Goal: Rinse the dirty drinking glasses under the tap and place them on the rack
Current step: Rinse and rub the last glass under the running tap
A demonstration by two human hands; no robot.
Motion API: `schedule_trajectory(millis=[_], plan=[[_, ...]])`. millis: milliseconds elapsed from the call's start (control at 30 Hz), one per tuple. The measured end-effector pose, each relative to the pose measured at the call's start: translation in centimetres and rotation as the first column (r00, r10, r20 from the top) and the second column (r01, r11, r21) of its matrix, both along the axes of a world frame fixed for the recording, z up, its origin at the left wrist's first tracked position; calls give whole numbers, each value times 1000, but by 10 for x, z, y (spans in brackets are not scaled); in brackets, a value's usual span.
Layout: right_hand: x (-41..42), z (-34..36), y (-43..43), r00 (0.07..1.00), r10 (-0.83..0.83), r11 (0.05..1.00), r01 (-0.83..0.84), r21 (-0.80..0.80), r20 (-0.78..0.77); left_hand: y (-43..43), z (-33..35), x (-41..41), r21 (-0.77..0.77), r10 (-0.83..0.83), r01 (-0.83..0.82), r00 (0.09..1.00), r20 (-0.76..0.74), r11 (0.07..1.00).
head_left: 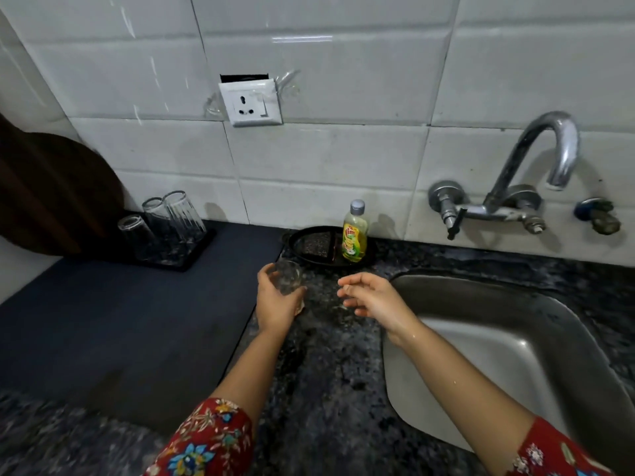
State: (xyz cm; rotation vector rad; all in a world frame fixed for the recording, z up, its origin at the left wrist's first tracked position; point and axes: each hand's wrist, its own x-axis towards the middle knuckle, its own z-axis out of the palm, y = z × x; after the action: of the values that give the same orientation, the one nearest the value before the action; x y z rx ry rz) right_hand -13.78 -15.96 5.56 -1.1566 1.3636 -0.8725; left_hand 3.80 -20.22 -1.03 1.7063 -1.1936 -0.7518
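Red floral sleeves (pixel 213 438) are filling the view at six o'clock, with both bare forearms reaching away toward the centre. At the centre the left hand (pixel 275 300) is holding a clear drinking glass (pixel 290 278), rim up, its fingers (pixel 299 293) curling round the lower wall. The glass is sitting over the speckled tabletop (pixel 326 372), just beside the edge of a dark mat (pixel 120 321). Whether its base is touching the stone is not showing.

At three o'clock from the glass, the right hand (pixel 371 297) is hovering with loose, spread fingers (pixel 350 281), gripping nothing, and water drops are clinging to that forearm. At twelve o'clock a black dish (pixel 309 249) is carrying a green soap bottle (pixel 355 235). At ten o'clock, well apart, the rack (pixel 192 255) is bearing three other glasses (pixel 161 221), upturned and close together. At two o'clock the tap (pixel 556 149) is arching over the steel sink (pixel 481 304), with no water visibly running.

Slipping is looking like the main risk, since wet skin on smooth glass is giving a poor hold with stone underneath. Setting this one down among the crowded three could be knocking them together, as free rack space is looking narrow.
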Motion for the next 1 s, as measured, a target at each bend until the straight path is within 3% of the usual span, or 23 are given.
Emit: schedule_trajectory(millis=[100,233,500,700,867,933,1000], plan=[[-10,-7,8,1000,-28,999,29,15,-12,3,3,-2,-22,26,-25,999,40,999],[-28,-15,18,997,-62,998,61,-27,-45,17,11,-18,-118,-52,59,997,64,991],[-77,-34,44,949,-11,969,-68,-238,-316,44,32,-109,-104,-349,339,932,-95,935],[-131,-40,64,942,-160,946,61,-320,-295,66,35,-185,-87,-432,424,867,-248,901],[-169,-38,75,952,-251,949,207,-237,-174,70,44,-223,-30,-522,560,749,-408,828],[-180,-39,75,946,-294,939,259,-226,-134,59,52,-231,-7,-524,548,796,-302,836],[-189,-39,70,938,-331,926,302,-227,-103,40,62,-236,-26,-513,513,854,-91,858]])
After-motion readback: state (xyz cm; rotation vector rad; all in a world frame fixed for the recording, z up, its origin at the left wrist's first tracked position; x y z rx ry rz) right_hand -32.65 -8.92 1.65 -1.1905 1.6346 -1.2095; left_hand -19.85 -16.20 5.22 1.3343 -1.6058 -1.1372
